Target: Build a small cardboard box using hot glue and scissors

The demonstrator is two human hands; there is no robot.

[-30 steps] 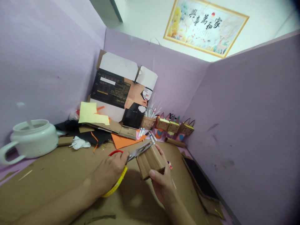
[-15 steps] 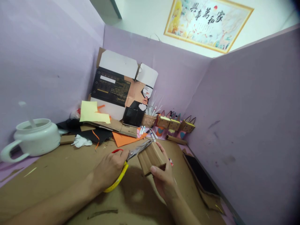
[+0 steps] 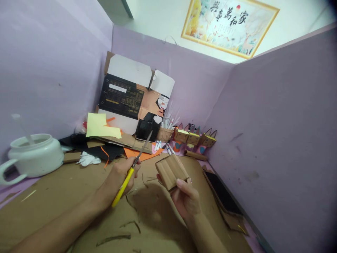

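Note:
My left hand (image 3: 121,178) is closed round the handles of a pair of scissors (image 3: 123,186). Their yellow handle faces me and the blades point up and away, apart from the cardboard. In my right hand (image 3: 187,197) is a small folded piece of brown cardboard (image 3: 172,171), its ridged side turned toward me. My thumb presses on its near corner and the other fingers are partly hidden behind it. Thin brown cardboard scraps (image 3: 113,240) lie on the cardboard sheet (image 3: 65,207) below my hands.
A white pot (image 3: 37,156) stands at left. Behind are yellow paper (image 3: 101,125), white crumpled tissue (image 3: 88,159), orange paper (image 3: 131,153), a basket of markers (image 3: 165,134) and small cardboard animal figures (image 3: 193,136). A black phone-like slab (image 3: 225,195) lies along the right wall.
The scissors have moved off the cardboard piece and turned more upright. The cardboard has tilted slightly in my right hand, and more thin scraps show on the sheet below.

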